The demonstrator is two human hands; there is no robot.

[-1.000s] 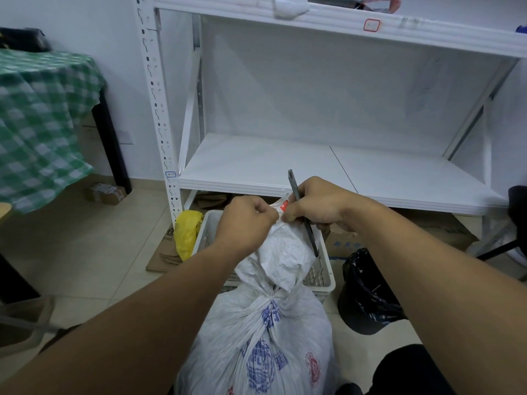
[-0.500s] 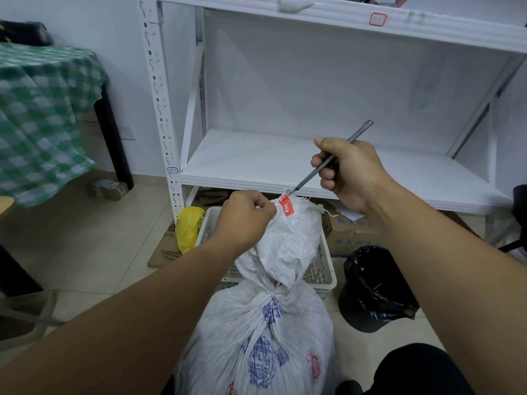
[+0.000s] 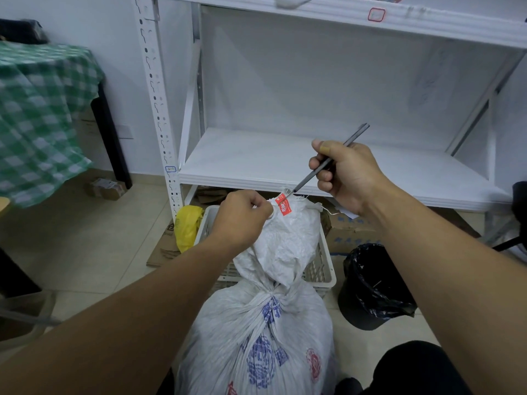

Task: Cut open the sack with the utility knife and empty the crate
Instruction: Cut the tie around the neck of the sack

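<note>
A white woven sack with blue and red print stands on the floor in front of me, tied at the neck, its loose top pulled upward. My left hand pinches the top edge of the sack beside a small red tag. My right hand grips a slim grey utility knife, held slanted with its blade tip touching the sack's top seam at the tag. Behind the sack sits a white slatted crate, mostly hidden by it.
A white metal shelf rack stands straight ahead. A black lined bin sits to the right of the crate, a cardboard box behind it. A yellow bag lies left of the crate. A green checked tablecloth hangs at left.
A second ago my right hand held the knife low against the sack top beside my left hand. It has lifted up and right, and the blade tip now points down at the seam.
</note>
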